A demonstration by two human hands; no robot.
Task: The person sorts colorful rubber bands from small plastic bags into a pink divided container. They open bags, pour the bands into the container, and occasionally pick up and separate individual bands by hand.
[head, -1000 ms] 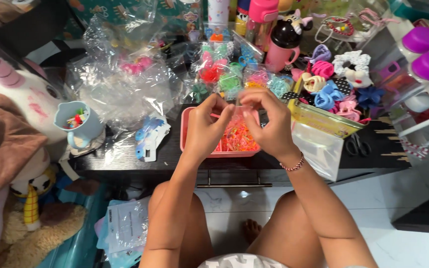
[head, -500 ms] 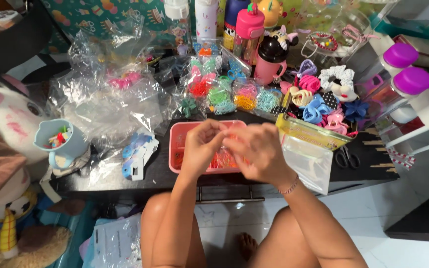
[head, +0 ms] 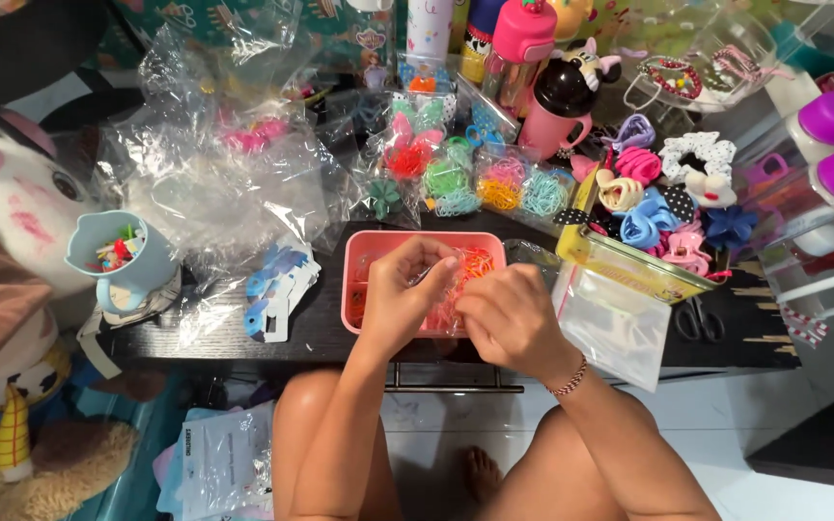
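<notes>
A pink rectangular tray [head: 364,253] lies on the black table [head: 325,333], with orange and pink elastic bands [head: 475,260] inside. My left hand [head: 403,294] and my right hand [head: 509,318] meet over the tray. Between them they pinch a small clear plastic bag of pink bands [head: 448,299]. Both hands cover most of the tray's front half.
Clear bags of coloured bands [head: 499,188] lie behind the tray, crumpled plastic [head: 214,183] at left. A blue cup [head: 118,256], blue hair clips [head: 277,289], a zip bag [head: 615,323], scissors [head: 699,320], scrunchies [head: 658,207] and a pink bottle [head: 562,106] surround it.
My hands have dropped from in front of the tray's far side down onto the tray and come closer together around the small bag. The view has shifted slightly.
</notes>
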